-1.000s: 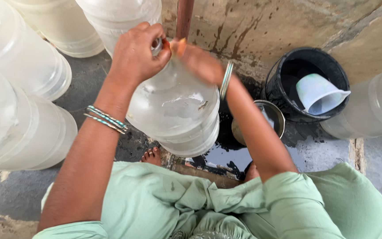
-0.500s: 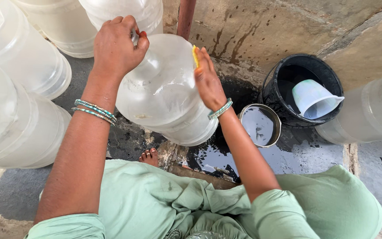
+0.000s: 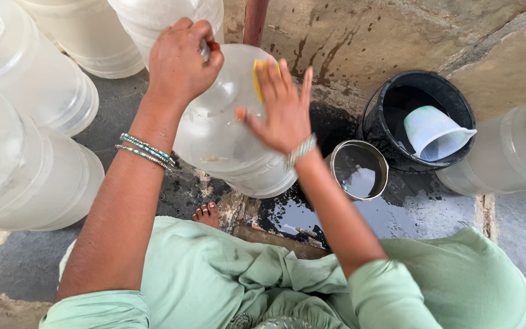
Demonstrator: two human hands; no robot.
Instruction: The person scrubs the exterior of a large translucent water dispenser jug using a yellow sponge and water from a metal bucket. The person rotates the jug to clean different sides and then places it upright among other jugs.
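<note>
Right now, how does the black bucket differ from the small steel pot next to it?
The black bucket is larger and dark, while the steel pot is smaller and shiny. The bucket holds a pale plastic jug; the pot holds only liquid. Both are round, open on top, and stand on the wet floor.

Soft even daylight, faint shadows, sharp focus, slight wide-angle edge stretch.

Black bucket (image 3: pixel 391 103), steel bowl (image 3: pixel 358 170), funnel (image 3: pixel 434 132)
</note>
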